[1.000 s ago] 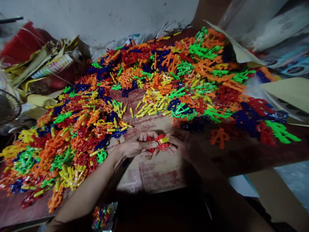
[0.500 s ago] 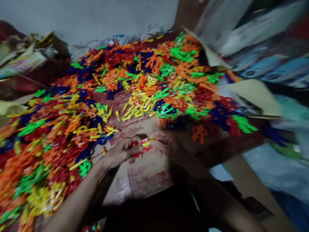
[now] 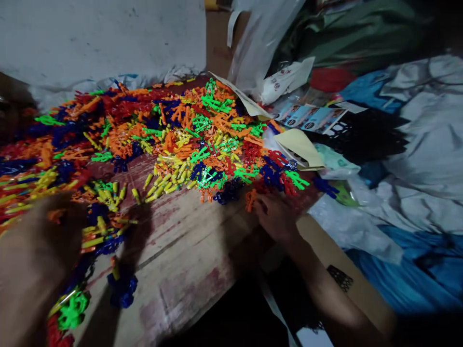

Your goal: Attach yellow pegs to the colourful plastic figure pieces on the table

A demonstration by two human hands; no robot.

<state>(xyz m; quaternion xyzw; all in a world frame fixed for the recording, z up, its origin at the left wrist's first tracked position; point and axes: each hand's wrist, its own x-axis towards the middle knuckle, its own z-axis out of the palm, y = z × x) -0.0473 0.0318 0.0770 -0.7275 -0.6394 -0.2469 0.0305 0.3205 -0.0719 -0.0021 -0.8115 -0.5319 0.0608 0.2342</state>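
My right hand (image 3: 277, 218) reaches over the front right of the board, its fingertips closed at a small orange plastic figure (image 3: 250, 199). At the lower left, my left hand (image 3: 38, 241) is a blurred shape above the heap, and its fingers cannot be made out. Near it on the board is a dark blue plastic figure (image 3: 123, 289) with a yellow stick-like piece beside it. A bright green figure (image 3: 74, 309) lies closer to my left wrist. Many small yellow tubes (image 3: 170, 176) are piled in the middle of the board.
A wide heap of orange, red, blue and green plastic figures (image 3: 119, 135) covers the back and left of the worn board (image 3: 173, 260). Yellow card (image 3: 300, 147), printed blue cards (image 3: 307, 118) and clear plastic bags (image 3: 354, 231) lie to the right. A pale wall (image 3: 101, 38) stands behind.
My hands were together over a red and yellow piece; now they are far apart. The left moved left, the right reached forward to the orange figure. The view swung right.
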